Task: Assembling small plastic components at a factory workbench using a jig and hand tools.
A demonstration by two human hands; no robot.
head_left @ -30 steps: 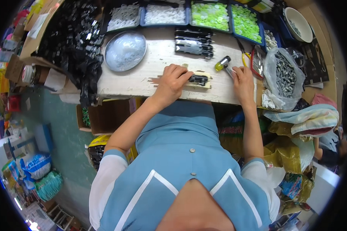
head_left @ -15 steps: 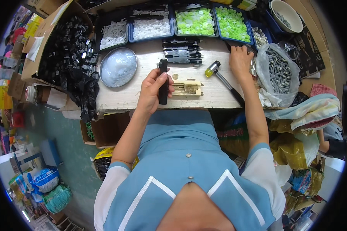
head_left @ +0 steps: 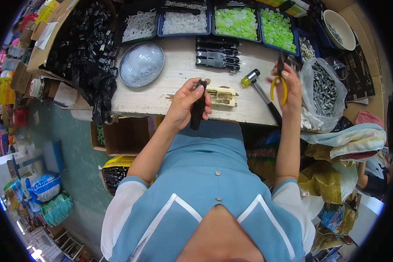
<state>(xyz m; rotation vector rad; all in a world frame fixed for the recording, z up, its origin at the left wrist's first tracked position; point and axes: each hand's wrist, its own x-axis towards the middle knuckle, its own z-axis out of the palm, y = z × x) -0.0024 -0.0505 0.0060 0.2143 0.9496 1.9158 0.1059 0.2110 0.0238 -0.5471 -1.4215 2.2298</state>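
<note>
Near the bench's front edge, left hand clamped around a long black plastic part, tilted up beside the cream wooden jig. Farther right, right hand closed through yellow-handled pliers, lifted clear of the small mallet.

Small assembly workshop: parts trays, hammer, workbench.

Long black plastic part, narrow and dark, held nearly upright in left hand, lower end past the surface edge, upper end just beside cream block lying flat on the surface. Yellow-handled pliers, handles down, dark tips up, gripped in right hand, raised above the surface near its right side
</note>
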